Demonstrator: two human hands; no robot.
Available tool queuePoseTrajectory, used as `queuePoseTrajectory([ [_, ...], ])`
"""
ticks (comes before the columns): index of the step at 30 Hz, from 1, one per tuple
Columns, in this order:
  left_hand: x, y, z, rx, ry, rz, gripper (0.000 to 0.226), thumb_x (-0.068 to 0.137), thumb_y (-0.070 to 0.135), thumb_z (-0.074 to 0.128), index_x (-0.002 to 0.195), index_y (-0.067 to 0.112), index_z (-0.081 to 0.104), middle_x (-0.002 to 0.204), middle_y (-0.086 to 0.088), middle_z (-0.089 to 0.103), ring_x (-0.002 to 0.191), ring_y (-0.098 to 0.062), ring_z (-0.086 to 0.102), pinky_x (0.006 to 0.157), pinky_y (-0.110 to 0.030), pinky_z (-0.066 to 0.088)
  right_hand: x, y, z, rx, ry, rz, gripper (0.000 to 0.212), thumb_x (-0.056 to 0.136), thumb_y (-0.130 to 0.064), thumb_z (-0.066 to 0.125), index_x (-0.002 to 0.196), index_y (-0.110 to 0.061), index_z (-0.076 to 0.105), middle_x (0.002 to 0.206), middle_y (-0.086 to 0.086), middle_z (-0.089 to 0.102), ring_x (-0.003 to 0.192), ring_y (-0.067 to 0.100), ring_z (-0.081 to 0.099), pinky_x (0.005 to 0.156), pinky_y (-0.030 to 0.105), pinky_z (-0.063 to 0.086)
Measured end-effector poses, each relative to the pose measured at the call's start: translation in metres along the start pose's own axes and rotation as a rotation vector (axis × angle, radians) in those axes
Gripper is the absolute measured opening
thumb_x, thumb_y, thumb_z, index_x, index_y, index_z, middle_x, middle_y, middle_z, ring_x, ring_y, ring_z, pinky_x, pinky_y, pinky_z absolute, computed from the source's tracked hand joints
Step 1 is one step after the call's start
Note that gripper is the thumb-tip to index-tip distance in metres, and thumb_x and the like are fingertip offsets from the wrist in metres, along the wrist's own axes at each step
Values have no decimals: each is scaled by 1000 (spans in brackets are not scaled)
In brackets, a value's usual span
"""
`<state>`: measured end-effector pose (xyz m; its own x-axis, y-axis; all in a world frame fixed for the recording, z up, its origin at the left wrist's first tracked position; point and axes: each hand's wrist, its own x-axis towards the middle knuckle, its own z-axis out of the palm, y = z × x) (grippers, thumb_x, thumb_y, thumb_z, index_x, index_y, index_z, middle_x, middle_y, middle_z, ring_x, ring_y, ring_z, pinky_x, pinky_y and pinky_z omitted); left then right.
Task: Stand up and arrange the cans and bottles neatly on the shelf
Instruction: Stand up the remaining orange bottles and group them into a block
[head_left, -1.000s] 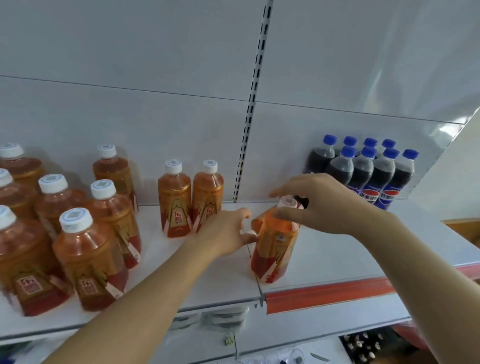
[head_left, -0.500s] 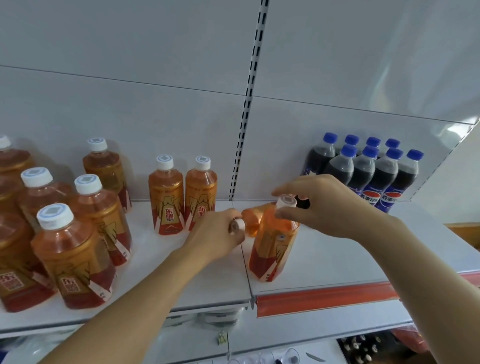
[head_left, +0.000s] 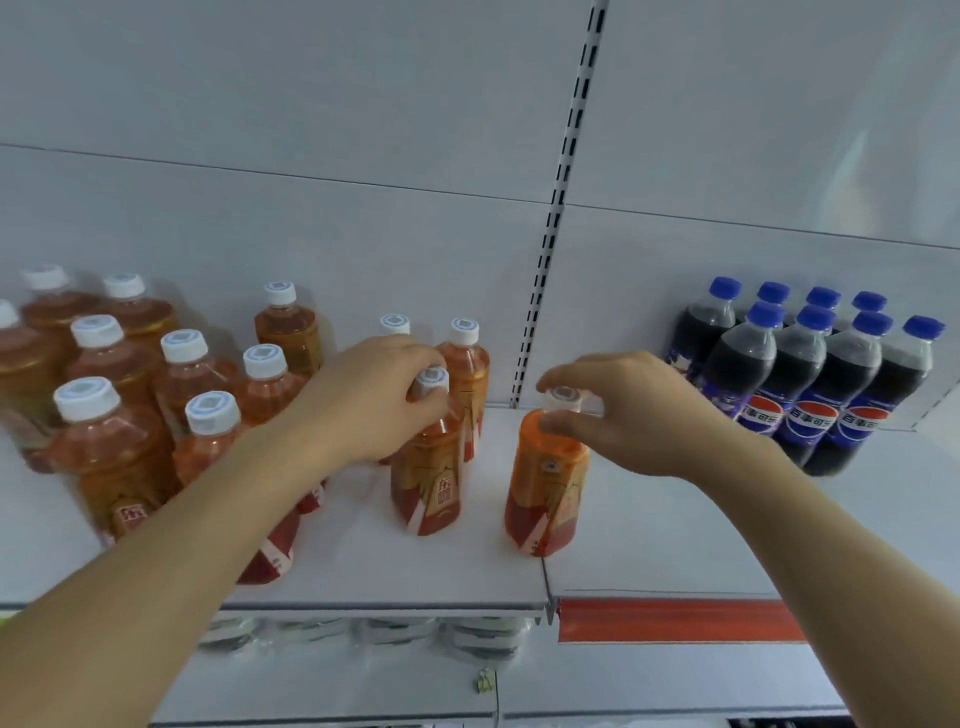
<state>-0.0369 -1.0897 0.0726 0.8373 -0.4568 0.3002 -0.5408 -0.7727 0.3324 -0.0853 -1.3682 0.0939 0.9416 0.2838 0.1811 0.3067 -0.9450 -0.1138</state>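
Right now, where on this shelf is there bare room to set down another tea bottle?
Bare white shelf lies between the orange tea bottle under the right hand and the blue-capped dark cola bottles. A narrower front strip runs before the tea bottle gripped by the left hand. The left cluster of white-capped tea bottles is crowded.

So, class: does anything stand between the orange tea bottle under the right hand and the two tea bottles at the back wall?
Partly: the tea bottle gripped by the left hand stands before that pair. Bare white shelf lies behind the right hand's bottle.
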Motion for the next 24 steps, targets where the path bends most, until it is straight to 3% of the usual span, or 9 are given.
queuePoseTrajectory([
  [2, -1, -9, -14, 72, -73, -11, 14, 99, 43, 55, 99, 31, 64, 93, 9, 61, 82, -9, 57, 73, -41, 52, 12, -13, 9, 11, 41, -3, 45, 98, -65, 60, 134, -39, 66, 125, -17, 71, 112, 9, 65, 92, 38, 56],
  [5, -2, -15, -28, 180, -132, 19, 24, 104, 42, 54, 121, 30, 67, 96, 13, 60, 86, -6, 56, 81, -42, 53, 30, -38, 21, 17, 90, -11, 44, 99, -62, 61, 134, -36, 67, 120, -13, 71, 110, 14, 64, 84, 36, 53],
  [8, -3, -12, -30, 222, -158, 17, 36, 107, 41, 51, 139, 27, 62, 118, 6, 65, 101, -15, 59, 90, -44, 53, 41, -57, 33, 13, 129, -5, 42, 101, -59, 59, 134, -32, 66, 115, -9, 69, 106, 18, 62, 80, 37, 52],
  [12, -9, -6, -25, 231, -155, -10, 37, 108, 34, 47, 142, 23, 57, 126, 3, 61, 104, -16, 59, 90, -44, 54, 41, -56, 45, 99, 167, 23, 45, 102, -56, 61, 142, -34, 61, 113, -7, 67, 104, 18, 61, 81, 41, 56],
  [14, -15, -3, -24, 218, -118, -19, 46, 106, 38, 49, 150, 25, 51, 136, 3, 59, 117, -18, 57, 95, -45, 53, 37, -54, 50, 98, 206, 0, 46, 102, -54, 61, 144, -34, 61, 112, -6, 67, 105, 21, 61, 79, 39, 54],
  [16, -23, 0, -21, 220, -49, -17, 52, 106, 40, 51, 155, 26, 46, 143, 4, 56, 129, -20, 53, 101, -45, 51, 34, -56, 54, 79, 268, -36, 50, 101, -56, 56, 144, -32, 60, 120, -2, 68, 115, 27, 60, 84, 41, 53],
  [20, -43, -1, -22, 255, 180, 36, 43, 104, 32, 59, 145, 18, 58, 132, 0, 65, 124, -25, 58, 99, -44, 51, 29, -73, 60, 3, 423, -100, 58, 103, -55, 52, 148, -20, 57, 147, 11, 59, 144, 38, 46, 111, 55, 47],
  [24, -66, -12, -39, 326, 304, 58, 44, 99, 28, 60, 140, 11, 62, 130, -7, 65, 127, -30, 57, 106, -49, 48, 24, -109, 57, -19, 544, -178, 50, 104, -44, 59, 143, -14, 63, 149, 18, 58, 147, 44, 44, 117, 58, 42],
])
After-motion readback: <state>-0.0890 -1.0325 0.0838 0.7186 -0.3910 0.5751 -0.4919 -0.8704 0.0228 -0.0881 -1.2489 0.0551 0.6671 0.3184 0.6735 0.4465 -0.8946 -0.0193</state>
